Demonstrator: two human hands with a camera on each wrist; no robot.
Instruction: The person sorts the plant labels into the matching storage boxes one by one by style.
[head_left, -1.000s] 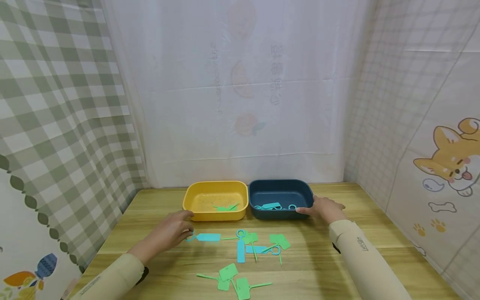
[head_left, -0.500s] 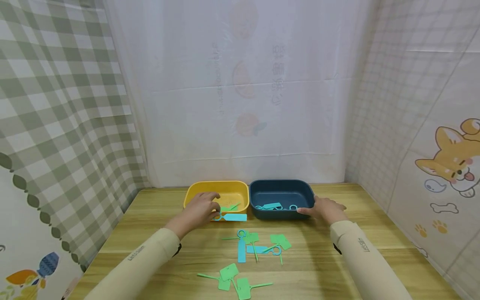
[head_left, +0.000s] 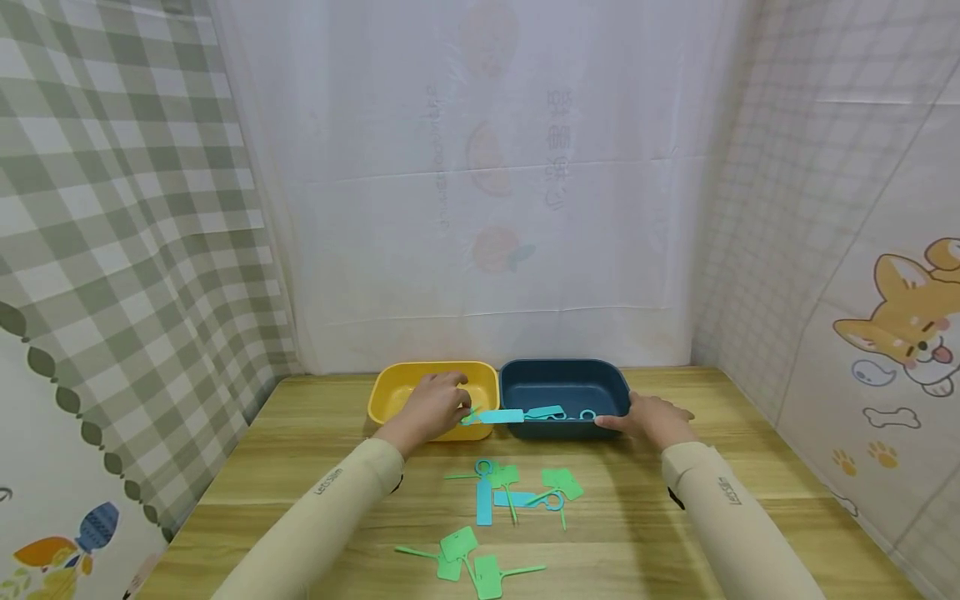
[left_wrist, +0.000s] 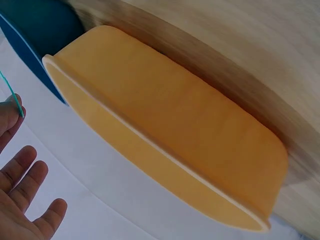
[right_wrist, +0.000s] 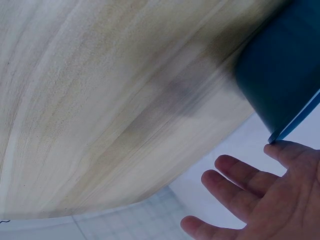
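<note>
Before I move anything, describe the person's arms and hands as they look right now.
Both arms wear long, plain beige sleeves, each with small dark lettering on the forearm. Something dark shows by each cuff, too small to identify. The left hand and right hand are bare, without gloves.
</note>
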